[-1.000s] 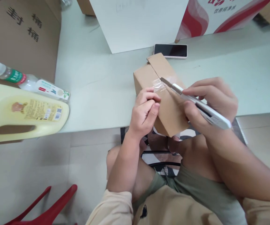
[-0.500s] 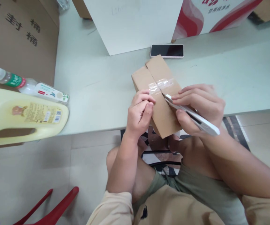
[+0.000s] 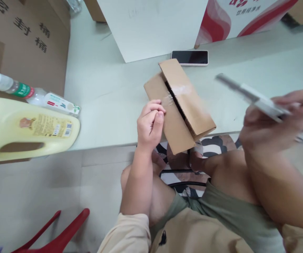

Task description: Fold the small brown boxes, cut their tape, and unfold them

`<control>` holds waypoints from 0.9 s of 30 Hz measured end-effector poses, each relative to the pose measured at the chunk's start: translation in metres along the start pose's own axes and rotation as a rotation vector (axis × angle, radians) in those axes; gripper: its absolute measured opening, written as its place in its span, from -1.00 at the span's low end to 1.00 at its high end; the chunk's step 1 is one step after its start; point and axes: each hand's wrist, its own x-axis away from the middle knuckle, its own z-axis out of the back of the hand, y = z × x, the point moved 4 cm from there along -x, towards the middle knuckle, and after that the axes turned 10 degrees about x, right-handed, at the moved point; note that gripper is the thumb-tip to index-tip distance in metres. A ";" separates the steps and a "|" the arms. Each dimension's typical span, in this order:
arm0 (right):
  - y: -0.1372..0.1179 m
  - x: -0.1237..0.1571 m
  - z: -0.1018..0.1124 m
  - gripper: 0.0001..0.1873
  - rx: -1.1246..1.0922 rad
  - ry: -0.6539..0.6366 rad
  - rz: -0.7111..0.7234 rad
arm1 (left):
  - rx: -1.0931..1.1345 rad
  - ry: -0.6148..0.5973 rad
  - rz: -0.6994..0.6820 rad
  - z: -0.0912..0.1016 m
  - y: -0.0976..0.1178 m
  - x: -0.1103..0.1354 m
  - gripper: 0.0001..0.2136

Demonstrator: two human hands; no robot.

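A small cardboard box [image 3: 176, 130] lies tilted at the table's near edge, its front corner jutting past it. One top flap [image 3: 190, 102] stands partly raised, leaving a dark gap along the seam, and clear tape clings to both sides. Curled against the box's left side is my left hand [image 3: 151, 123], its fingers closed on the cardboard edge. Off to the right, clear of the box, my right hand [image 3: 275, 119] grips a white utility knife [image 3: 262, 102] with the blade out, pointing up and left. Motion blurs that hand and the knife.
Behind the box lie a phone [image 3: 190, 57] and a large white carton [image 3: 153, 31]. At left are a yellow jug [image 3: 56, 140], a plastic bottle [image 3: 37, 96] and a big cardboard carton [image 3: 35, 66]. A red chair [image 3: 69, 228] stands on the floor below.
My right hand has pulled the knife away from the seam, out to the right. The box's right flap has lifted and the seam has parted. My left hand stays at the box's left side.
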 end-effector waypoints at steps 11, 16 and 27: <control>0.086 -0.009 -0.029 -0.29 0.733 -0.573 -0.138 | 0.060 0.212 0.307 0.028 -0.057 0.010 -0.51; 0.099 -0.004 -0.032 -0.21 0.757 -0.664 -0.122 | 0.235 0.357 0.519 0.015 -0.061 0.014 -0.47; 0.070 -0.004 -0.034 -0.39 0.214 -0.645 -0.302 | 0.342 0.598 0.644 0.031 -0.056 0.008 -0.57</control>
